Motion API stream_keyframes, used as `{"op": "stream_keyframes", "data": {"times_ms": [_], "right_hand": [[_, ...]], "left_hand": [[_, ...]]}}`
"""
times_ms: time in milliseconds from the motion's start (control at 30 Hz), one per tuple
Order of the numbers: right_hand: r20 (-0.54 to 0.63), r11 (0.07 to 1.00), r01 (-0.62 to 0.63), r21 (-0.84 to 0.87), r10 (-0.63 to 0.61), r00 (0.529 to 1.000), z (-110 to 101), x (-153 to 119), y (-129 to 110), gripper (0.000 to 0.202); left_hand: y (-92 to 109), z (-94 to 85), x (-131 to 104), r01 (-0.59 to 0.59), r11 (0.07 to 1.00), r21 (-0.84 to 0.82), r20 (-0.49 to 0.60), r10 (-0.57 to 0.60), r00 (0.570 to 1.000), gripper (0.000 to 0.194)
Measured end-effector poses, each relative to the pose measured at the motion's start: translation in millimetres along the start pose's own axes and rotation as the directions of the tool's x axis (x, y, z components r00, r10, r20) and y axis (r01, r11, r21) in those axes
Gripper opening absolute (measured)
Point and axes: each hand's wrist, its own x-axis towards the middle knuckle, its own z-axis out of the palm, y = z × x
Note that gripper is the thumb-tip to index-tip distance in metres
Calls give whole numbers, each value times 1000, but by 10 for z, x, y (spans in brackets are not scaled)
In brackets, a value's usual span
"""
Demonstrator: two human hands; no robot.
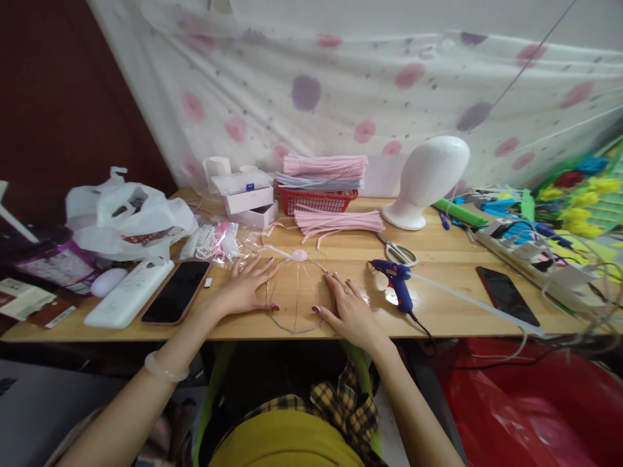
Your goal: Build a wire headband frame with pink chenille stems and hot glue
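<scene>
A thin greyish wire hoop (293,331) lies on the table between my hands. At its far side sits a small pale pink disc (298,255), with fine thin strands running down from it. My left hand (246,287) rests at the hoop's left side, palm down, with its fingers spread. On the opposite side my right hand (351,312) lies palm down, its fingers stretched out along the hoop. Whether the fingertips press on the wire I cannot tell. Right of that hand lies a blue glue gun (396,283) with a long clear glue stick (467,298) behind it.
Scissors (399,251) lie near a white foam head (428,178). Pink pipe cleaners (341,221) lie before a red basket (316,202). Phones (176,293) flank the work area. Bagged beads (214,241) sit left; a power strip (540,263) and cables lie right.
</scene>
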Motion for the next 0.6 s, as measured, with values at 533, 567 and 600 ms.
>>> {"op": "stream_keyframes", "data": {"times_ms": [533,567,600], "right_hand": [[-37,999,17,-45,-18,999,55,10,59,70],[-40,999,18,-44,-20,999,49,11,53,69],[-41,999,20,-42,-21,999,43,11,47,69]], "left_hand": [[-20,32,-25,60,997,45,-38,-58,998,93],[-21,34,-40,60,997,47,-58,-57,997,87],[-25,35,-52,61,997,46,-72,-58,996,79]]}}
